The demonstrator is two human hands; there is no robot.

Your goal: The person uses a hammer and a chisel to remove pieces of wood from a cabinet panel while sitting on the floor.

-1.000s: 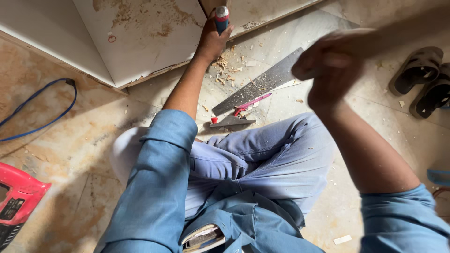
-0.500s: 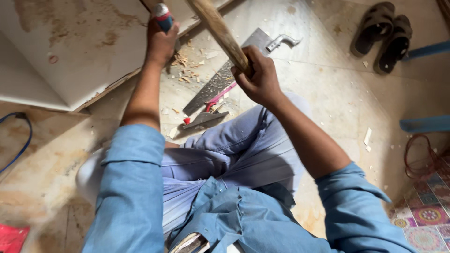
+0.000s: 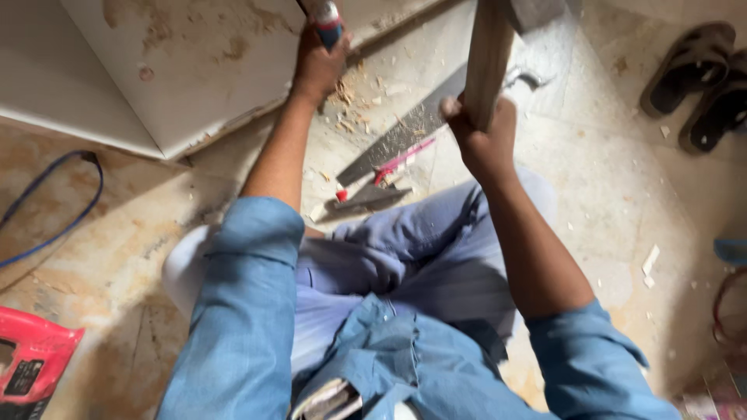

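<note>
My left hand (image 3: 315, 66) is stretched out to the edge of a white board (image 3: 194, 70) and is shut on a tool with a red and blue handle (image 3: 328, 23), probably a chisel; its blade is hidden. My right hand (image 3: 484, 136) grips the wooden handle of a hammer (image 3: 489, 54), raised upright. The metal head (image 3: 537, 12) is cut off at the top edge. Wood chips (image 3: 354, 97) lie on the floor by the board's edge.
A hand saw (image 3: 405, 136) and a red-handled trowel-like tool (image 3: 373, 190) lie on the tiled floor in front of my knees. Dark sandals (image 3: 700, 74) rest at the upper right. A blue cable (image 3: 54, 210) loops at left, above a red power tool (image 3: 31, 362).
My right hand has swung the hammer from a slanted hold to upright, with the head now near the top edge. The view has shifted; my left hand stays on the chisel at the board.
</note>
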